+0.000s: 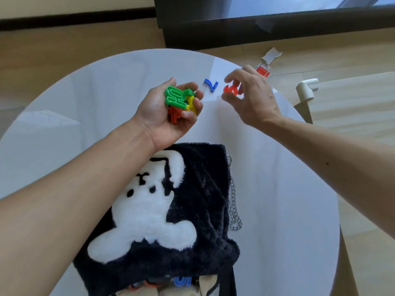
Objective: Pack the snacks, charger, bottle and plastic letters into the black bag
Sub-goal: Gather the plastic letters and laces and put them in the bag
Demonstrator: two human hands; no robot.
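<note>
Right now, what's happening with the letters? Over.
Left hand full of letters. Right hand pinching red letter. Blue letter loose on table. Bag nearby, nothing blocking.

Both bare forearms reach forward over the table. The left hand (pixel 171 112) is turned palm up, fingers curled closed around a handful. The right hand (pixel 250 97) hangs palm down a little ahead and apart, thumb and fingertips pinched together, wrist bent slightly.

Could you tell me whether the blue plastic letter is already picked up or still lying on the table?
Still on the table: the blue letter lies flat between the hands, touched by neither.
</note>
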